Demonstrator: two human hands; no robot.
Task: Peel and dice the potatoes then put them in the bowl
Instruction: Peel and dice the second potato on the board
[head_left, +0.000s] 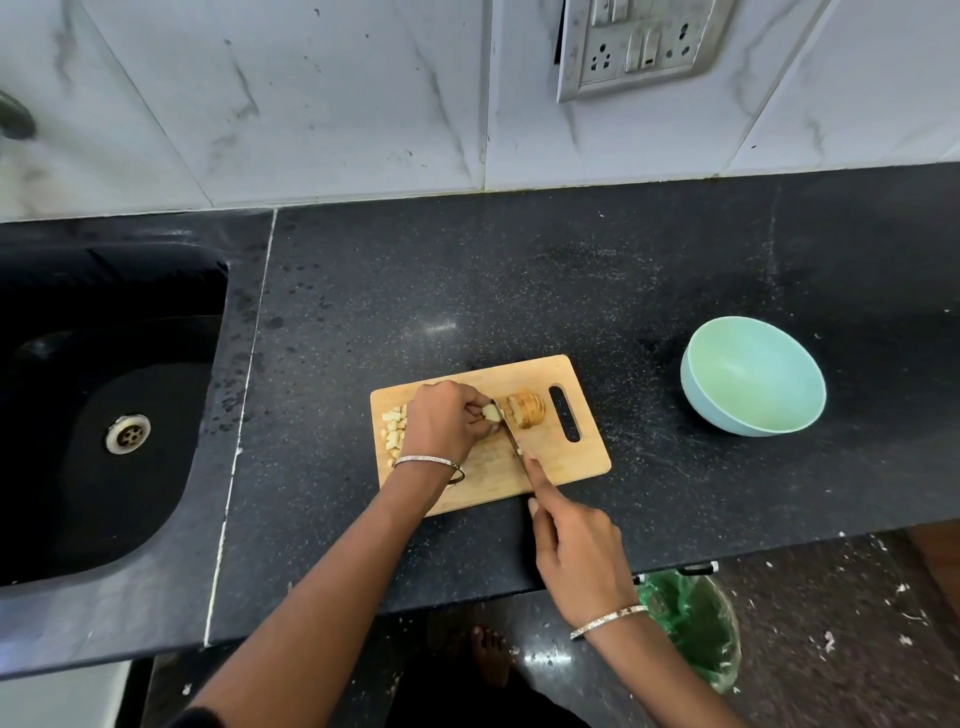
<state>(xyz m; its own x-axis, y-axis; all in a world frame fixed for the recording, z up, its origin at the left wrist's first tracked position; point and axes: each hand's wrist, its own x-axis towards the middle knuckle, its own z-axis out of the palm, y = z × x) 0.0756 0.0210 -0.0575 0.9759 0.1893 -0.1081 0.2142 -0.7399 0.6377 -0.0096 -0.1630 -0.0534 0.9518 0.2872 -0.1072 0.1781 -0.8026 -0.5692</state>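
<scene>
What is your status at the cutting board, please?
Hands: left hand pinches potato piece; right hand grips knife, blade against it. On cutting board, dice piled left, sliced potato waiting; bowl empty. Nothing blocking the bowl.

Small pale potato piece (491, 413) at the middle of the cutting board (561, 462), against the knife (508, 431). Just right of it, tan potato chunk (527, 409) in fanned slices. Heap of pale dice (394, 431) at the board's left edge. Mint-green bowl (753, 376) upright on the surface (519, 286), well apart to the right.

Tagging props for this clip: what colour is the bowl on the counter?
The bowl is pale mint green inside, light blue outside; head view shows it.
</scene>
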